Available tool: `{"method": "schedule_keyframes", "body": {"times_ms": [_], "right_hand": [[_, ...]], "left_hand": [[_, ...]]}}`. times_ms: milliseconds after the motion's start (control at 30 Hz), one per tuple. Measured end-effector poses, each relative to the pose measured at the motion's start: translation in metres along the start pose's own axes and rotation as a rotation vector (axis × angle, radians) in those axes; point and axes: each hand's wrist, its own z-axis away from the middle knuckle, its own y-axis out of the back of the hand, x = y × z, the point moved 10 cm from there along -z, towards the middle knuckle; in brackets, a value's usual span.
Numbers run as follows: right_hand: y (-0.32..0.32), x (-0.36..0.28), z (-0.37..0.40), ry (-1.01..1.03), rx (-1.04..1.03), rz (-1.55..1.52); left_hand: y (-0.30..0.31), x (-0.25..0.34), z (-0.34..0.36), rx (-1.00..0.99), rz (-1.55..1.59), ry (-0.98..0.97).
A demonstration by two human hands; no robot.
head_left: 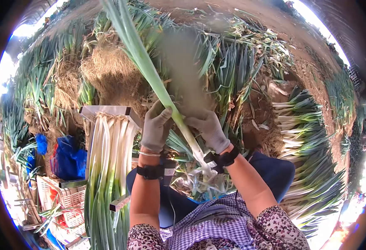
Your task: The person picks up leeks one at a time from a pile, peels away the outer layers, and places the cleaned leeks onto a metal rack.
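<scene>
A long leek slants across the middle of the head view, green leaves at the upper left and the pale root end low, near my right wrist. My left hand, in a grey glove, is closed around the leek's left side, thumb on the stalk. On its other side my right hand, also gloved, has its fingers closed against the stalk. To the left, a bundle of white-stemmed leeks lies in a metal frame. Loose peeled leaves lie below my hands.
Rows of cleaned leeks lie on the right. Untrimmed leeks with brown roots are piled ahead and to the left. A wicker basket and a blue bag stand at the lower left. Leaf scraps cover ground ahead.
</scene>
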Motion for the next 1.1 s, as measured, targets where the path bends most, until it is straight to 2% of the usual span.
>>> {"method": "schedule_keyframes", "body": {"times_ms": [33,167,267,300,400,467,533,600,667,767,900,1000,1033,1100], "right_hand": [[0.001,0.008,0.001,-0.089,-0.016,-0.091],[0.0,-0.022,0.015,0.122,0.035,0.411],[-0.001,0.005,0.012,-0.018,-0.021,-0.211],[0.001,0.014,0.016,-0.126,-0.082,-0.291],[0.003,0.084,0.039,-0.317,-0.339,0.268],[-0.006,0.126,0.069,0.13,-0.667,1.228],[0.015,0.114,0.081,0.3,-0.538,1.196],[0.037,0.101,0.087,0.234,-0.345,0.843],[0.033,0.05,0.08,-0.017,-0.067,0.176],[0.016,0.034,0.07,0.273,0.074,0.526],[0.007,0.05,0.049,0.101,0.11,0.239],[-0.003,-0.015,0.043,0.442,0.226,0.371],[-0.004,-0.008,0.032,0.365,0.181,0.294],[-0.005,0.02,0.019,0.207,0.062,-0.116]], "left_hand": [[-0.003,-0.002,0.0,-0.011,0.015,0.01],[-0.012,-0.009,-0.004,-0.04,0.047,0.016],[-0.017,-0.01,-0.009,-0.081,0.109,0.009],[-0.017,-0.01,-0.009,-0.084,0.12,0.021],[-0.014,-0.011,-0.014,-0.117,0.141,-0.002],[-0.011,-0.007,-0.016,-0.12,0.134,-0.033],[-0.007,-0.003,-0.017,-0.096,0.109,-0.051],[0.001,-0.001,-0.017,-0.001,0.076,-0.139],[0.006,0.0,-0.017,0.052,0.056,-0.18],[0.005,0.003,-0.013,0.122,0.1,-0.131],[0.009,-0.002,-0.011,0.124,0.146,-0.137],[-0.011,-0.01,-0.007,0.01,0.038,-0.081],[-0.016,-0.016,-0.009,-0.032,0.076,-0.073],[-0.016,-0.02,-0.01,-0.058,0.142,-0.039]]}}
